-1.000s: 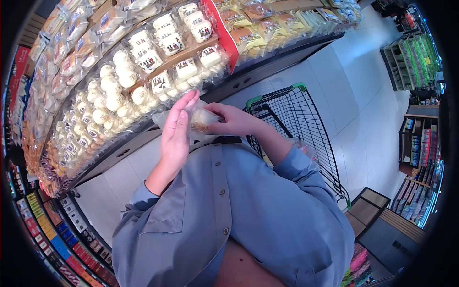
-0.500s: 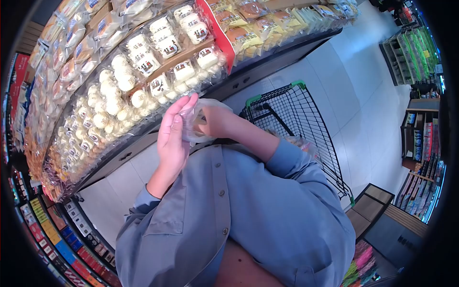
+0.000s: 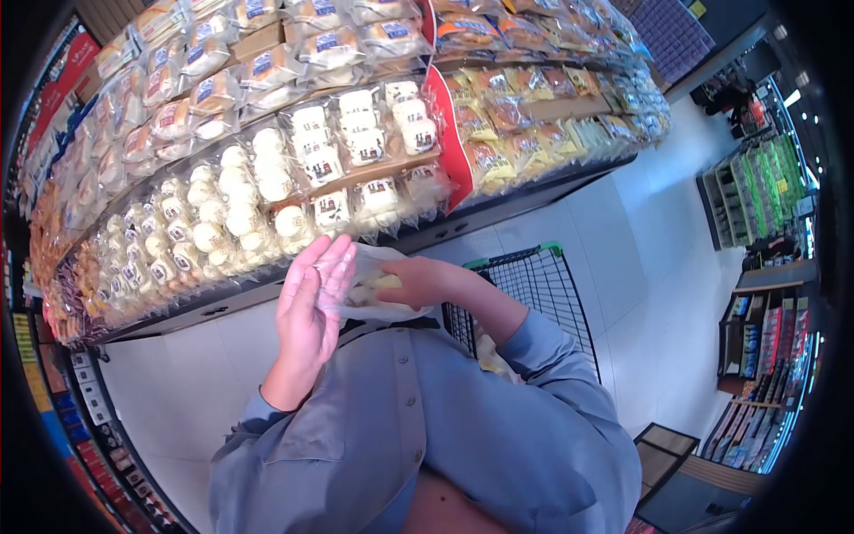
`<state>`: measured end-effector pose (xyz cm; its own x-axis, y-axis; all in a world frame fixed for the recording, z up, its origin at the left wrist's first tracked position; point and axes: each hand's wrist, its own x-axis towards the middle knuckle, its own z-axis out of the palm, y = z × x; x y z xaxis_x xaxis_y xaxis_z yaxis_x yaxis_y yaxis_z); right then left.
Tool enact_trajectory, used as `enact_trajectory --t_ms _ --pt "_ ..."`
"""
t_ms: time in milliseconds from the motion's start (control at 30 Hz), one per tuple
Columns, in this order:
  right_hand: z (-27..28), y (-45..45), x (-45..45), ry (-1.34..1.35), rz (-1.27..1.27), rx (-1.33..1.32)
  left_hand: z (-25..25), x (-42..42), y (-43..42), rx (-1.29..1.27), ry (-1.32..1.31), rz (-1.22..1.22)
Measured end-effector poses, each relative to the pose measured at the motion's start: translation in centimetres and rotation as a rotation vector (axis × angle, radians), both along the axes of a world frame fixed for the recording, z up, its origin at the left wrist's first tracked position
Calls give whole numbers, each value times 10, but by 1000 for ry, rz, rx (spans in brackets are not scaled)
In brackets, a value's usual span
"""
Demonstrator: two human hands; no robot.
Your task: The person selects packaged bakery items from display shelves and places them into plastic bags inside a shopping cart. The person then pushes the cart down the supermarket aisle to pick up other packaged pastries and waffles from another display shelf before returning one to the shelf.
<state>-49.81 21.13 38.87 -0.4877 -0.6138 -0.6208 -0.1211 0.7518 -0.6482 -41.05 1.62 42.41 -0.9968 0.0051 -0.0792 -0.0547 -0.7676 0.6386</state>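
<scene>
My left hand is raised with its fingers stretched upward and its palm turned toward a clear plastic bag, whose film lies against the palm. Across the bag's upper part reaches my right hand, its bent fingers on the film; the fingertips are partly hidden. Pale contents show dimly through the bag, their shape unclear. Just beyond both hands, wrapped white buns fill the near edge of a bread display.
Behind and right of my right arm stands a black wire cart with green corners. A red divider splits the display from yellow-wrapped breads. Low shelves line the left; a rack of green packages stands right.
The view has tilted up, showing more of the display. My right hand has drawn back from deeper inside the bag to its upper part. My left hand stays raised beside the bag.
</scene>
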Motion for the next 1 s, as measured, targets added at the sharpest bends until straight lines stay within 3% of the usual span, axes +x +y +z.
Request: enact_trajectory --t_ms 67,133,167,233,267,300,333,367,533,567,633,767,933,1000 --pt "9 -7 -12 77 4 -50 3 3 -14 -13 -10 48" --pt "30 -17 -34 38 -110 -268 4 8 -29 -27 0 88" --pt "14 -21 -53 82 -175 -403 6 10 -37 -29 -22 102" --pt "58 -41 -80 121 -352 -436 13 14 -52 -26 -36 130" --pt "38 -49 -103 320 -351 -703 19 16 -59 -9 -77 128" --pt "34 -62 -130 52 -447 -905 23 17 -66 7 -118 125" --pt "55 -74 -147 266 -524 -637 26 19 -73 9 -112 135" --pt "78 -88 -157 617 -456 -550 29 20 -81 7 -113 148" --pt "87 -147 -252 1351 -437 -381 32 28 -115 -4 -114 191" --pt "88 -155 -265 1354 -427 -389 30 30 -122 37 -104 171" --pt "96 -172 -277 1418 -431 -62 25 33 -135 82 -88 162" --pt "98 -194 -287 1389 -459 195 17 36 -158 114 -23 158" --pt "101 -199 -304 1437 -448 214 5 35 -180 162 -35 166" --pt "107 -197 -308 1607 -456 -29 1 32 -185 160 -13 145"
